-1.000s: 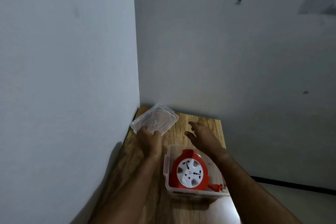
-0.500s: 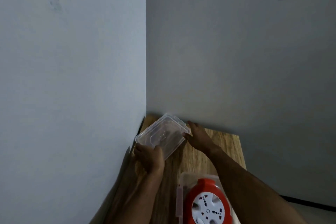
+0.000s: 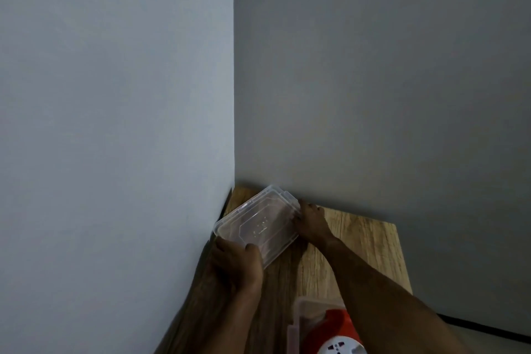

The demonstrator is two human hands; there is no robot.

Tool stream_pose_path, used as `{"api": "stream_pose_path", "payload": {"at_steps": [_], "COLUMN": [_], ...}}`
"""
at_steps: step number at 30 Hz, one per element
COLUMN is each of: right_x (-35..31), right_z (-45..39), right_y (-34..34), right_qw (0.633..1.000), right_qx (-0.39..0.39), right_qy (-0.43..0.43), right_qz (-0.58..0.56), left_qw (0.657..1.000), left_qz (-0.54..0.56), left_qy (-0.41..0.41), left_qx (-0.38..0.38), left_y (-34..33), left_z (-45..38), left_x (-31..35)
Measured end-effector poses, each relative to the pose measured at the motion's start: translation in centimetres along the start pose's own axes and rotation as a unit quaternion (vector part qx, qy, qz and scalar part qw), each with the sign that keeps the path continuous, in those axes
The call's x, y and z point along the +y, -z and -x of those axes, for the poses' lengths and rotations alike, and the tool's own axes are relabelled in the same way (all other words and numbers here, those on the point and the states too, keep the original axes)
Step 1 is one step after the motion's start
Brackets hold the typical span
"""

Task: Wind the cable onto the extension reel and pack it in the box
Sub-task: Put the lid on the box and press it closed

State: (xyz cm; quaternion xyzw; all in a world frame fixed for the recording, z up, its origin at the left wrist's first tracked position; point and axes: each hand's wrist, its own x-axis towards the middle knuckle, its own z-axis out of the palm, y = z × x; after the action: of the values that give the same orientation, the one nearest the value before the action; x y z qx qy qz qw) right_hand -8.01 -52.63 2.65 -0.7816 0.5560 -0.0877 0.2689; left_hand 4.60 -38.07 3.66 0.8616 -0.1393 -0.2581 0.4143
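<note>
Lid (image 3: 260, 228): clear plastic, now lifted off worktop (image 3: 365, 250) & tilted, beyond box; a sec ago lay flat.
L hand (image 3: 235, 263): grip closed round lid's near edge.
R hand (image 3: 309, 220): grip closed on lid's far end.
Box (image 3: 304, 307): open, near lid.
Reel (image 3: 336, 330): red, inside box; cable not visible.
Meaning: packing done; closing looks next.

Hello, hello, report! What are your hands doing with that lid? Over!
Both hands, left hand and right hand, gripping clear lid, tilted above the table. Reel sits in the open box. Nothing between lid and box.
</note>
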Motion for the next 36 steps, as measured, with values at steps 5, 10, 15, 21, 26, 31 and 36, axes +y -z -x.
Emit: {"api": "stream_pose_path", "payload": {"at_steps": [5,10,15,21,26,31,36], "right_x": [0.7,0.5,2.1,4.3,7.3,9.0,9.5], "right_z": [0.8,3.8,7.7,13.9,18.7,23.1,25.5], "right_y": [0.7,3.1,6.2,10.7,13.2,14.6,15.5], "right_qw": [1.000,0.997,0.988,0.971,0.964,0.953,0.933], "right_qx": [0.015,0.067,0.151,0.221,0.242,0.267,0.310], "right_qy": [-0.021,-0.011,0.021,0.044,0.043,0.057,0.059], "right_qz": [-0.016,-0.037,-0.038,-0.080,-0.099,-0.130,-0.173], "left_qw": [0.999,0.998,0.996,0.986,0.972,0.964,0.961], "left_qz": [0.031,0.048,0.059,0.094,0.132,0.126,0.115], "left_qy": [0.002,-0.024,-0.064,-0.102,-0.142,-0.192,-0.227], "left_qx": [-0.011,-0.019,-0.017,-0.092,-0.135,-0.133,-0.106], "left_y": [0.8,2.1,3.8,6.5,8.6,9.5,10.5], "left_z": [0.5,2.3,5.3,10.1,11.9,14.4,16.9], "left_x": [0.8,2.0,3.0,4.0,3.2,2.6,2.5]}}
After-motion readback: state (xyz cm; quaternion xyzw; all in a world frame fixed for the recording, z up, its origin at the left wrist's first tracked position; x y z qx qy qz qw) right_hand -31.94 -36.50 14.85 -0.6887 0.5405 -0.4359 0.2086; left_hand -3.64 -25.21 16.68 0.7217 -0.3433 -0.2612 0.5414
